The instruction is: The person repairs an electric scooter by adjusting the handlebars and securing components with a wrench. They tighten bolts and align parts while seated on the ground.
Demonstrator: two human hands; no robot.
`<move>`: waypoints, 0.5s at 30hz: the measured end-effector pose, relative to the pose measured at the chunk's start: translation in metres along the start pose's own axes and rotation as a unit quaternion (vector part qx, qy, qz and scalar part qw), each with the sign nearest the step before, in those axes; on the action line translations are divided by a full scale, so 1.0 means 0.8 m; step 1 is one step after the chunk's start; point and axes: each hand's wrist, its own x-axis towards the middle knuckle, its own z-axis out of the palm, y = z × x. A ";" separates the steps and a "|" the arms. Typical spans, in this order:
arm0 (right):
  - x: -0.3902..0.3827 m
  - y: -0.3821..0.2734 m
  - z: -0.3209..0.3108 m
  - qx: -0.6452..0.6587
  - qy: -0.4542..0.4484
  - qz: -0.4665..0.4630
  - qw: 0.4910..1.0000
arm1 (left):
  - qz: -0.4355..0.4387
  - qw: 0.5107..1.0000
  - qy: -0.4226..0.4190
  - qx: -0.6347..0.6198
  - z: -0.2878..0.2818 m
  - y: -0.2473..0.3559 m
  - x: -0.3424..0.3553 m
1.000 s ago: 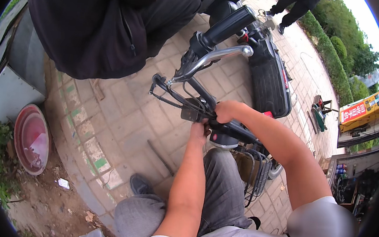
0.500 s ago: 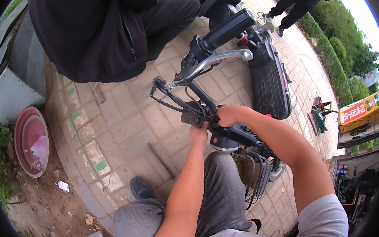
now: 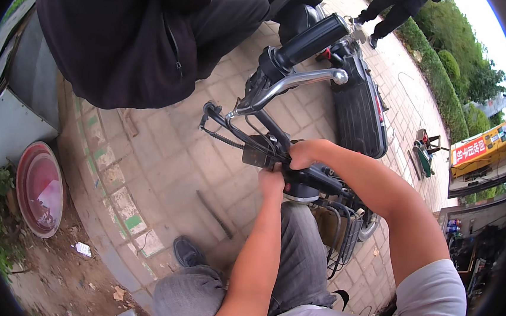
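In front of me stands an electric bike with a black handlebar grip (image 3: pixel 319 39) and a silver brake lever (image 3: pixel 297 84). Black cables loop down from the bars past a small dark box (image 3: pixel 257 153) on the steering stem. My left hand (image 3: pixel 272 180) is closed just under that box; its fingertips are hidden. Curled against the cables and stem, beside the box, is my right hand (image 3: pixel 304 154), closed too, and its grip is hidden. Just below both hands sits a round black headlight-like part (image 3: pixel 301 191), above a black wire basket (image 3: pixel 343 236).
A person in dark clothes (image 3: pixel 119 40) crouches at upper left; another person (image 3: pixel 395 15) stands farther off. A red basin (image 3: pixel 40 190) leans at the left. A dark metal strip (image 3: pixel 214 214) lies on the paving. To the right are a green toolbox (image 3: pixel 424 156) and a yellow cart (image 3: pixel 482 149).
The handlebar grip and brake lever have swung slightly right. My left hand and forearm have shifted a little right, while my right hand stays at the stem.
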 end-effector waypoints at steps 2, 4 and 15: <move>0.022 0.019 0.017 -0.007 0.012 -0.020 1.000 | -0.036 0.996 -0.024 -0.076 0.005 -0.004 0.002; 0.027 0.023 0.019 -0.019 0.029 -0.028 0.999 | -0.093 0.979 -0.052 -0.172 0.003 -0.021 0.018; 0.000 0.005 0.009 0.035 0.040 -0.024 0.998 | -0.066 0.956 -0.141 -0.248 -0.016 -0.027 0.044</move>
